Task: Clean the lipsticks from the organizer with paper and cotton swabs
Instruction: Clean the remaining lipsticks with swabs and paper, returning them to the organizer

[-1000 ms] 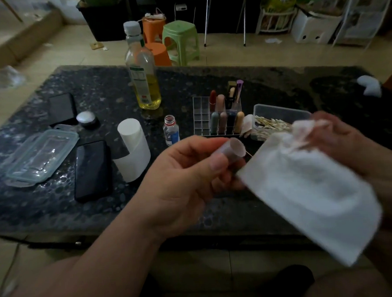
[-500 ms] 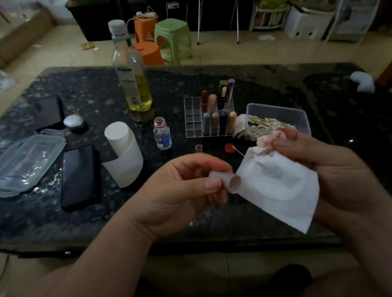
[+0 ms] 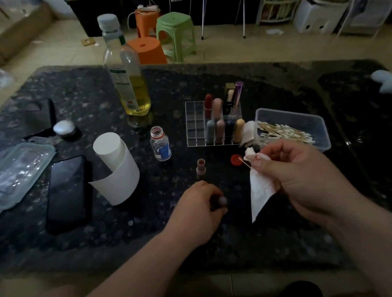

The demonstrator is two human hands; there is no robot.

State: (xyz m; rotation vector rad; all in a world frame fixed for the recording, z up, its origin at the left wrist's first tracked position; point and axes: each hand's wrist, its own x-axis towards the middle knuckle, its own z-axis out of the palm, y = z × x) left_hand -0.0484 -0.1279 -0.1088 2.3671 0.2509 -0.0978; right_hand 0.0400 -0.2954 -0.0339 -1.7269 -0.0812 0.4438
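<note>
My left hand is low over the dark table and grips a small lipstick cap, seen only at its rounded end. Just beyond it an open pink lipstick stands upright on the table. My right hand pinches a stained white paper tissue together with a cotton swab. A clear acrylic organizer behind them holds several lipsticks in its right-hand cells. A clear tub of cotton swabs sits to its right.
A red bottle cap lies near the swab tip. A small open vial, a tall bottle of yellow liquid, a paper roll, two phones, a plastic lid and a silver jar crowd the left half.
My left hand has dropped from chest height to the table with the cap. My right hand has pulled the tissue away from the cap and bunched it up.
</note>
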